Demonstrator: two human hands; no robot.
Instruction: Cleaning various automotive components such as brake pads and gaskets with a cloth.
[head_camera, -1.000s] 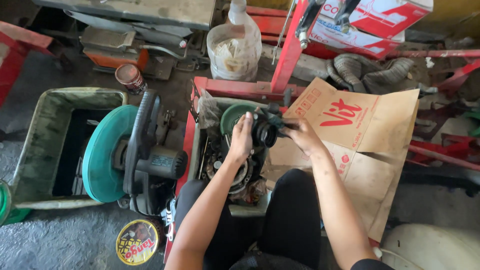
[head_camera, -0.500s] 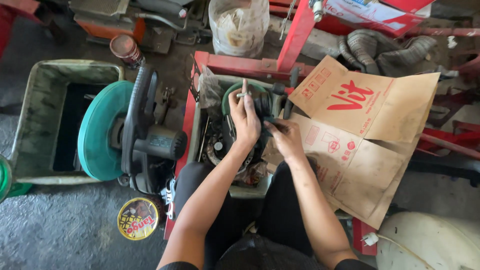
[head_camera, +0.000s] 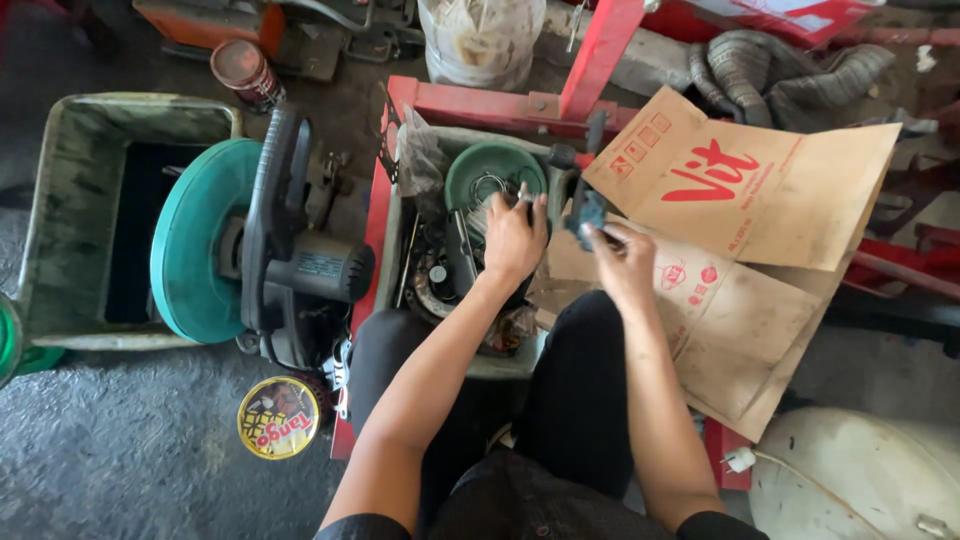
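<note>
Person seated on the concrete floor (head_camera: 130, 440), legs either side of a grimy parts tray (head_camera: 400, 250) that sits against a red steel frame (head_camera: 470, 100).

Left hand (head_camera: 513, 240): over the middle of the tray, palm down, fingers curled loosely toward a small metal piece at the fingertips near the tray's far edge. Whether they actually grip it cannot be told; the piece is too small to identify.

Right hand (head_camera: 622, 262): at the tray's right edge, over the flattened cardboard box (head_camera: 760, 200). Fingers pinched closed on a small dark part (head_camera: 588, 210), held upright just clear of the tray. The two hands are near each other but apart.

Tray contents: a green bowl (head_camera: 495, 170) in the far end holding wire rings; dark round mechanical parts and a crumpled plastic bag at the left wall.

Surroundings: a cut-off saw (head_camera: 290, 260) with a teal blade guard lies just left of the tray; beyond it a green rectangular tub (head_camera: 60, 200). A round yellow tin (head_camera: 277, 417) stands on the floor near the left knee. A rusty can (head_camera: 243, 72) and a white plastic container (head_camera: 480, 40) stand beyond the frame.
</note>
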